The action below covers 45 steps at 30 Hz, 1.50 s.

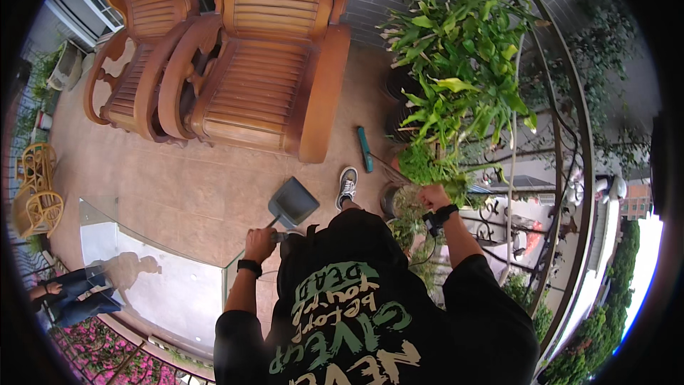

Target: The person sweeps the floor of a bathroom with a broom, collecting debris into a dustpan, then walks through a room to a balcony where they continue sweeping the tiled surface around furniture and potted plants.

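My left hand (260, 244) grips the handle of a dark grey dustpan (294, 202), whose pan rests on the tiled floor ahead of my feet. On the right, my right hand (434, 196) is closed around the handle of a broom. Its green broom head (365, 148) lies on the floor beyond my shoe, close to the plant pots. Leaves and pots border the broom's stick, and part of the grip is covered by my fingers. Both wrists wear dark bands.
Two wooden slatted armchairs (256, 85) stand ahead. Leafy potted plants (459, 53) line the right side by a metal railing (582, 117). A glass-sided table (176, 289) is at left, with a person (80, 297) beyond it. Rattan chairs (43, 208) stand far left.
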Each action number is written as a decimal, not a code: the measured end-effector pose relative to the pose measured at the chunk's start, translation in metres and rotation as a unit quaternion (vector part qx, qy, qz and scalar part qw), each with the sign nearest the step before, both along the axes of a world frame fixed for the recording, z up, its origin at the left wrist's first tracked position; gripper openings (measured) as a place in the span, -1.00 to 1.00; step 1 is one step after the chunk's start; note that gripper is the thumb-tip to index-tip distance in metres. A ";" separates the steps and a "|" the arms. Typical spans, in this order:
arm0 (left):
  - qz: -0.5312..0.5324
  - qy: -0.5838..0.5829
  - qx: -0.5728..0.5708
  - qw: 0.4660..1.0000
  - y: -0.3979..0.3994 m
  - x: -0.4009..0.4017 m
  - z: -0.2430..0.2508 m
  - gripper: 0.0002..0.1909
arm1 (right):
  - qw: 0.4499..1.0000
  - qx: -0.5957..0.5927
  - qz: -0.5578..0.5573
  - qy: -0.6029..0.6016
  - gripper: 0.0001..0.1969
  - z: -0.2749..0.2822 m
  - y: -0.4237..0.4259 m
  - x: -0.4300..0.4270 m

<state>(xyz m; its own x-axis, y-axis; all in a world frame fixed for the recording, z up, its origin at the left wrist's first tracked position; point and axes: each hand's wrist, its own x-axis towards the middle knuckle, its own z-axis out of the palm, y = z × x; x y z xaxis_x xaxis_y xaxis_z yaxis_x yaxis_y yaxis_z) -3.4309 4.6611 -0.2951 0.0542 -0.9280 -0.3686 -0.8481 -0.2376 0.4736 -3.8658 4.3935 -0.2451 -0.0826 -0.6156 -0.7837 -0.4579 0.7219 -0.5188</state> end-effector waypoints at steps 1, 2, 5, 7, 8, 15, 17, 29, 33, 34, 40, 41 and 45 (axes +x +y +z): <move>-0.006 0.007 -0.010 1.000 -0.002 0.001 0.002 -0.96 | 0.999 0.007 0.040 0.003 -0.72 0.004 -0.031 0.005; -0.008 -0.002 0.002 1.000 -0.005 -0.002 -0.003 -0.96 | 0.999 -0.004 0.033 0.014 -0.68 0.007 -0.061 0.011; 0.018 0.003 0.045 0.999 -0.009 -0.012 0.004 -0.87 | 0.999 0.000 0.052 0.012 -0.69 0.013 -0.137 0.029; 0.040 -0.011 0.117 0.992 -0.023 -0.015 0.020 -0.82 | 0.994 -0.046 0.085 0.047 -0.75 -0.016 -0.178 0.029; 0.046 0.004 0.137 0.989 -0.043 -0.019 0.033 -0.79 | 0.984 -0.095 0.118 0.099 -0.80 -0.035 -0.203 0.026; 0.056 0.036 0.176 0.982 -0.109 -0.042 0.057 -0.73 | 0.740 -0.178 0.553 0.338 -0.78 -0.137 -0.262 0.069; 0.053 0.031 0.185 0.981 -0.117 -0.042 0.058 -0.74 | 0.741 -0.191 0.555 0.326 -0.71 -0.140 -0.241 0.079; -0.043 0.166 0.103 0.980 -0.138 0.000 0.039 -0.79 | 0.852 0.008 0.430 0.297 -0.40 -0.113 -0.058 0.031; -0.088 0.200 0.089 0.972 -0.127 0.030 0.040 -0.82 | 0.876 0.005 0.392 0.280 -0.38 -0.132 0.097 0.044; -0.124 0.191 0.097 0.969 -0.125 0.032 0.040 -0.82 | 0.896 -0.041 0.352 0.268 -0.39 -0.138 0.153 0.037; -0.186 0.184 0.098 0.960 -0.098 0.036 0.034 -0.78 | 0.960 0.004 0.159 0.231 -0.39 -0.095 0.315 0.065; -0.199 0.175 0.114 0.958 -0.095 0.038 0.033 -0.75 | 0.962 0.049 0.113 0.245 -0.38 -0.090 0.349 0.080; -0.230 0.191 0.098 0.949 -0.097 0.016 0.057 -0.75 | 0.962 0.088 0.050 0.252 -0.41 -0.045 0.437 0.116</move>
